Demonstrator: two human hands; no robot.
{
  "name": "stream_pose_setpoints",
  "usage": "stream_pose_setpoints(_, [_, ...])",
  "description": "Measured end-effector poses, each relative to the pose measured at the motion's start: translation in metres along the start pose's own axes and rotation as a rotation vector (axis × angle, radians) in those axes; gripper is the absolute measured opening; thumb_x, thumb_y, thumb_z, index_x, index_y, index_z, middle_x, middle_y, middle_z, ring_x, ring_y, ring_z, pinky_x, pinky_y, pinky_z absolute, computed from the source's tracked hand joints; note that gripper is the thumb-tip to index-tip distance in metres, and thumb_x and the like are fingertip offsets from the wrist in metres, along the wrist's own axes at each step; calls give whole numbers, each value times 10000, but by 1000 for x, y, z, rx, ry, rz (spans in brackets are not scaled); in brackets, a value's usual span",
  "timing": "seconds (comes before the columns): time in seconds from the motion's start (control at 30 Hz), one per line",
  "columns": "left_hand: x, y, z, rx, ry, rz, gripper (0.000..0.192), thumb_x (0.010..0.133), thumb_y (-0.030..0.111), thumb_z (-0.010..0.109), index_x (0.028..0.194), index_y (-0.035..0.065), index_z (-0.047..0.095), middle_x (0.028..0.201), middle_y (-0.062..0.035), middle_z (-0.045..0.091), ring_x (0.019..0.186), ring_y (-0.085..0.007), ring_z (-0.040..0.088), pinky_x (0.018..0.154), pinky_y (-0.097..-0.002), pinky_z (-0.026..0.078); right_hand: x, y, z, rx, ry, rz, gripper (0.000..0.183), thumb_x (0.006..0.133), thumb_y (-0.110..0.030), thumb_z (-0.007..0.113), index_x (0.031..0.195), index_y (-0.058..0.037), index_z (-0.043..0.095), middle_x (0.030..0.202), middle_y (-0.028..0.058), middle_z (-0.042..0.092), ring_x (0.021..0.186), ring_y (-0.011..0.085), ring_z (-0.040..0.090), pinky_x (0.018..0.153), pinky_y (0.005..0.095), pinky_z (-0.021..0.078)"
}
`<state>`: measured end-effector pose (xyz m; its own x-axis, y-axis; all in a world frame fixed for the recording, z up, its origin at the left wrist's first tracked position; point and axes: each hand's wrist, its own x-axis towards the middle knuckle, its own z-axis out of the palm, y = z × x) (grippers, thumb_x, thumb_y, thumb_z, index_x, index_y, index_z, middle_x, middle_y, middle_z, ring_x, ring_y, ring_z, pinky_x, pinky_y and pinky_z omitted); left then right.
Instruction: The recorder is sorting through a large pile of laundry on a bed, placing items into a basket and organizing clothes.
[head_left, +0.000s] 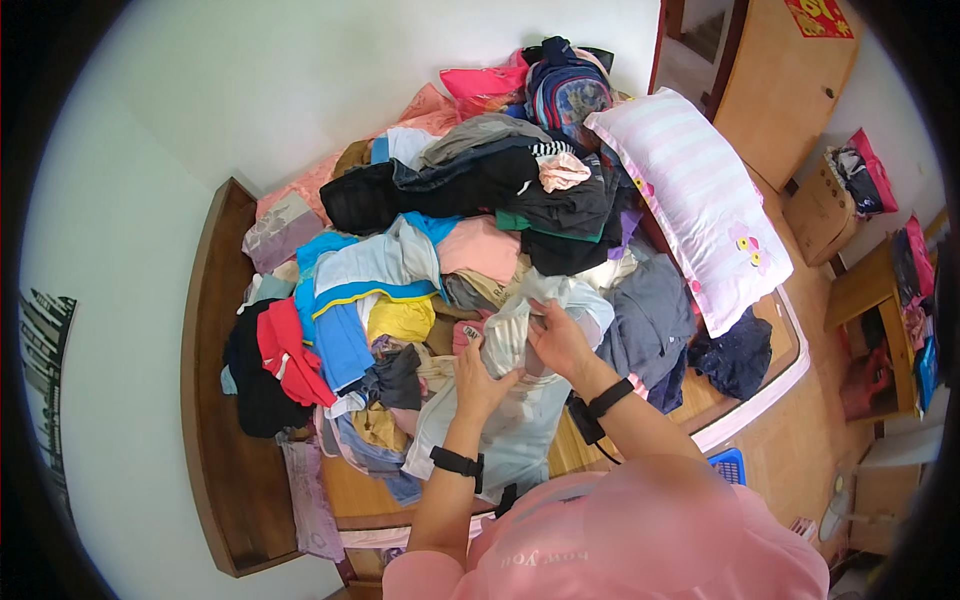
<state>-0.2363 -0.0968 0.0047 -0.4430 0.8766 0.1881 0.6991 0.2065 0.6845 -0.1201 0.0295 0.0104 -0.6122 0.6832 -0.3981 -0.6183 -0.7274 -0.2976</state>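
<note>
Between both hands is a bunched pale, whitish garment (507, 337). My left hand (480, 379) grips its lower left edge, fingers pointing up. My right hand (559, 341) pinches its upper right part between thumb and fingers. Beneath the hands a light grey-white cloth or garment (525, 435) lies spread close to my body. A large heap of clothes surrounds them: a yellow cloth (401, 319) and a red garment (294, 352) to the left, a pink cloth (480, 247) and black clothes (465, 184) beyond, and a dark grey garment (652, 322) to the right.
The heap lies on a bed with a wooden headboard (217, 390) at the left. A striped pillow (697, 202) and a blue backpack (566, 86) stand toward the far right. A navy cloth (735, 356) lies near the bed's edge. On the floor are a blue basket (727, 466) and a cardboard box (821, 206).
</note>
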Motion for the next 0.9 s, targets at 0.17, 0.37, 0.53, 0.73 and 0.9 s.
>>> stream_pose_setpoints(0.17, [-12, -6, 17, 5, -97, -93, 849, 562, 289, 804, 1240, 11, 376, 1195, -200, 467, 1131, -370, 404, 946, -449, 347, 4, -31, -5, 306, 187, 171, 312, 907, -315, 525, 1016, -23, 505, 994, 80, 568, 832, 208, 557, 766, 312, 481])
stream_pose_setpoints(0.37, [-20, -6, 26, 106, -91, -78, 836, 593, 266, 792, 1261, 32, 347, 1215, -186, 453, 1142, -374, 397, 946, -459, 351, 7, -39, -41, 252, -209, 211, 163, 862, -167, 540, 939, -24, 528, 792, 62, 601, 681, 178, 555, 609, 276, 487])
stream_pose_setpoints(0.53, [-37, 1, 28, 166, -117, -74, 820, 601, 271, 792, 1252, 40, 351, 1218, -178, 452, 1137, -378, 398, 933, -467, 354, 32, -16, -48, -59, 227, -94, 137, 872, -116, 485, 980, -54, 542, 851, 68, 601, 752, 230, 601, 689, 331, 538])
stream_pose_setpoints(0.73, [-51, 16, 27, 171, -158, -70, 799, 602, 275, 793, 1234, 23, 373, 1209, -193, 455, 1122, -372, 404, 915, -465, 360, 92, -35, -110, -490, 383, 172, 167, 869, -56, 437, 867, -82, 601, 753, 71, 619, 645, 226, 600, 556, 357, 503])
stream_pose_setpoints(0.9, [-37, 42, 21, 184, -228, -148, 867, 640, 454, 745, 1233, -42, 352, 1079, -271, 532, 1013, -420, 504, 881, -439, 398, 95, -57, -117, 128, -55, 530, 158, 822, -22, 454, 703, -94, 529, 541, 15, 465, 440, 165, 429, 396, 300, 338])
